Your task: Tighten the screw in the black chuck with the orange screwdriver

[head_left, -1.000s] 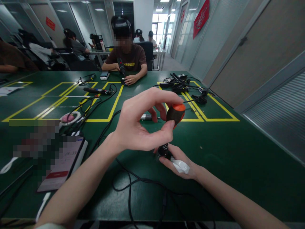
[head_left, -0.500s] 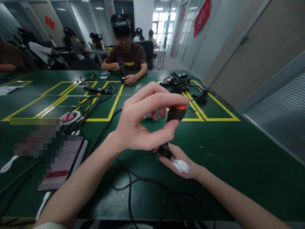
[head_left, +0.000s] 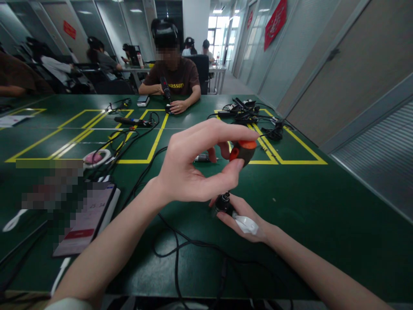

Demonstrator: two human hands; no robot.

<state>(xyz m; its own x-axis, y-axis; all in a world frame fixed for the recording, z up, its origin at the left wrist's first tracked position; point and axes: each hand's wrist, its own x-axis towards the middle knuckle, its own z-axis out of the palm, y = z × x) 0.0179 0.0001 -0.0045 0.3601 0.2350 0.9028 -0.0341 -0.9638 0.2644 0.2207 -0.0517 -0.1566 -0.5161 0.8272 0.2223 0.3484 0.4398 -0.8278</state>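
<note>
one green tabletop (head_left: 309,232) spreads beneath the left hand (head_left: 183,165), which pinches a stubby orange-and-black handle (head_left: 247,150) between thumb and forefinger; lower and to its right, the right hand (head_left: 242,207) grips a dark cylindrical piece (head_left: 222,203), tip pointing upward, with a crumpled white scrap (head_left: 247,224) near the heel of that hand.

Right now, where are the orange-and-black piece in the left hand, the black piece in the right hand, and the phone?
Orange-and-black piece (head_left: 247,153): head view, on its dark side.
Black piece (head_left: 221,206): head view, on its body.
Phone (head_left: 87,218): head view, on its screen.
</note>
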